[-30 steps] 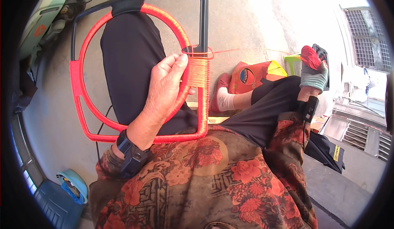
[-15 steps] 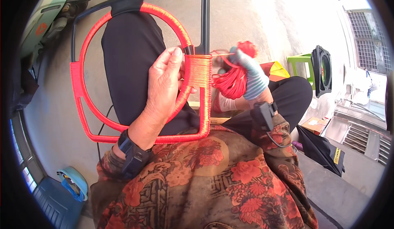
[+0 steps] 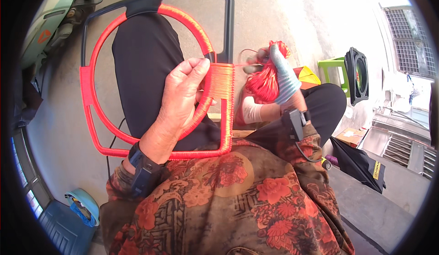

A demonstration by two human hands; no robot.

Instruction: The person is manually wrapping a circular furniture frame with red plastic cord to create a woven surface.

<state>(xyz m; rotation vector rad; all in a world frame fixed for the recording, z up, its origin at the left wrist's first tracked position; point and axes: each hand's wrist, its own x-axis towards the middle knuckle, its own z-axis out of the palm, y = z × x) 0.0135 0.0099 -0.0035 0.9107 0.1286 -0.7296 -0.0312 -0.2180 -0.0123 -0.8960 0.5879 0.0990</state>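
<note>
Across my lap rests a black frame (image 3: 227, 19) with a ring in it, much of it wrapped in red cord. My bare left hand (image 3: 182, 88) pinches the ring beside the wide wrapped band (image 3: 221, 82), thumb on top and fingers partly hidden behind. To the right of the frame, my right hand (image 3: 286, 74), in a striped blue-grey glove, is closed round a hank of red cord (image 3: 264, 84). A strand runs from the hank to the band's upper right corner. The top part of the frame is bare black.
A green stool (image 3: 333, 65) with a black framed piece (image 3: 358, 77) against it stands at the right. Further back lie a yellow item (image 3: 310, 77), a cardboard box (image 3: 351, 137) and a black bag (image 3: 359, 163). A blue basin (image 3: 82, 206) sits at lower left, a scooter-like vehicle (image 3: 55, 15) at upper left.
My right hand has turned and shifted slightly right with the hank of cord. The left hand has slid a little toward the band; the frame has barely moved.
</note>
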